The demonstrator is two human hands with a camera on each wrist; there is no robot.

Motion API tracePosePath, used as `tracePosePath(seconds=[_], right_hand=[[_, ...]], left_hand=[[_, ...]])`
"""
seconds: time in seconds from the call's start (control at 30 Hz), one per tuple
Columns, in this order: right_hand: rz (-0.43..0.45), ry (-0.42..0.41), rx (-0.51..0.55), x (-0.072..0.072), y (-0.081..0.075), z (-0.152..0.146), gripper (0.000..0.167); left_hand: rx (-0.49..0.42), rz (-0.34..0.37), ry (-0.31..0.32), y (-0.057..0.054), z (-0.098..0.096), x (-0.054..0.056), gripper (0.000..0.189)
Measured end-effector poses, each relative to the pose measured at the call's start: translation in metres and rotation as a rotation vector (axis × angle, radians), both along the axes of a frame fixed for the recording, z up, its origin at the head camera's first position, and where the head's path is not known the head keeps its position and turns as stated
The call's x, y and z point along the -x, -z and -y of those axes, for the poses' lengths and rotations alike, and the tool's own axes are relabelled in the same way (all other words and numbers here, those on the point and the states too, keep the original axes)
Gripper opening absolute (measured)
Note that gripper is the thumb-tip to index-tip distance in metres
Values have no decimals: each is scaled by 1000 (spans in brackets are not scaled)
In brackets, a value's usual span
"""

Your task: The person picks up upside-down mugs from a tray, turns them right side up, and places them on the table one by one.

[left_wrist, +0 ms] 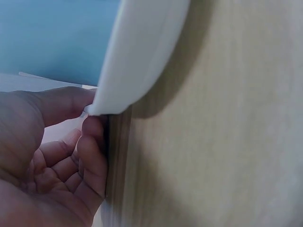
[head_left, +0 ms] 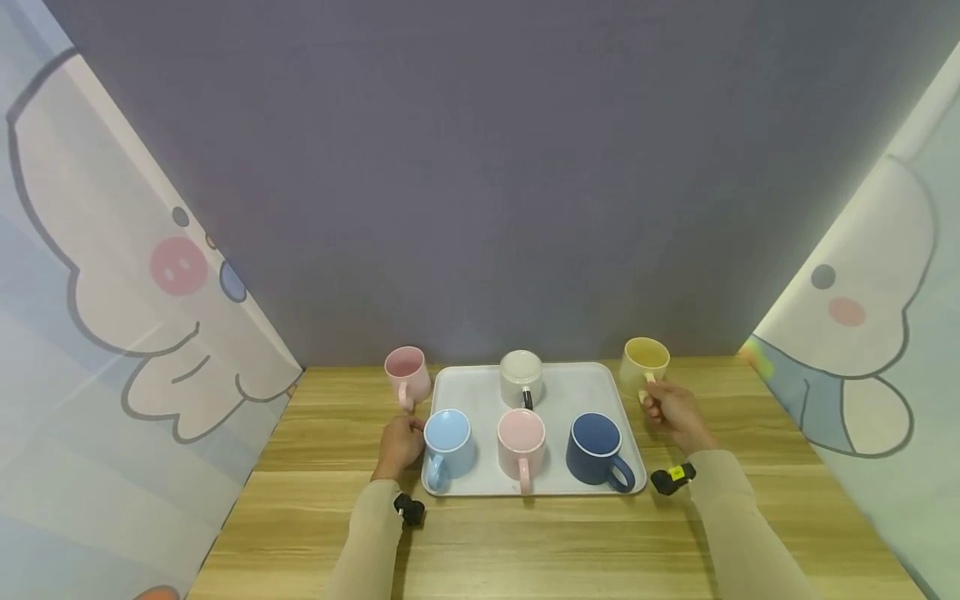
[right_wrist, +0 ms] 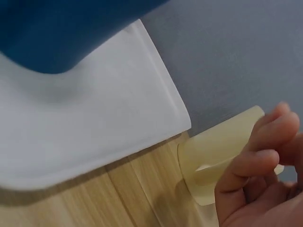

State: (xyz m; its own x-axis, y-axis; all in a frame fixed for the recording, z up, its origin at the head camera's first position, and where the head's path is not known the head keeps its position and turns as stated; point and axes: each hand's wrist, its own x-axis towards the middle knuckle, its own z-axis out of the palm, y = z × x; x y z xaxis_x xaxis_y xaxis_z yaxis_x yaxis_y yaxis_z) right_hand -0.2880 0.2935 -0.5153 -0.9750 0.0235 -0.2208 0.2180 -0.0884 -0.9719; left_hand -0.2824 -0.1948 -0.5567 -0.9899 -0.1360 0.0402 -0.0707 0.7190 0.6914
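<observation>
A white tray [head_left: 467,392] lies on the table. My left hand [head_left: 401,446] pinches its left rim, thumb above and fingers under the edge in the left wrist view. At the tray's right stands a yellow mug [right_wrist: 208,146], upright on the table near the back wall. The fingers of my right hand [head_left: 673,412] curl round its handle. On the tray's front part stand a light blue mug [head_left: 454,448], a pink mug [head_left: 517,454] and a dark blue mug [head_left: 588,462]. Behind them is a white mug [head_left: 517,387] with a black-marked handle.
Another pink mug [head_left: 409,382] stands on the wooden table [head_left: 525,550], left of the tray and just beyond my left hand. A grey wall [head_left: 517,183] rises at the table's back edge. Cartoon-printed panels [head_left: 847,367] flank both sides.
</observation>
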Motion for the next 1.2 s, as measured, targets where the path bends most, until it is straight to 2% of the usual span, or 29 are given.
tracePosePath(seconds=[0.1,0.2,0.27,0.33,0.43,0.7,0.93,1.2], right_hand=[[-32,60,-81,-5,-3,2,32],[-52,100,-189,-11,-6,6,23],[-51,85,-282,-16,-9,9,21],[-48,39,-364,-22,-11,13,26],[-56,-40,-433,-30,-14,18,31],[-122,-234,-463,-57,-22,30,25],[-146,-404,-497,-77,-20,27,22],[-154,-541,-417,-89,-10,29,30]], left_hand=[[4,2,-5,-1,0,0,22],[3,5,-7,-3,-1,0,22],[5,11,-12,-3,-2,-1,22],[5,18,-14,-3,-2,-1,22],[8,22,-16,-3,-3,-1,22],[8,26,-23,-4,-2,0,20],[8,33,-16,-4,-2,0,21],[1,32,-19,-4,-2,-1,21]])
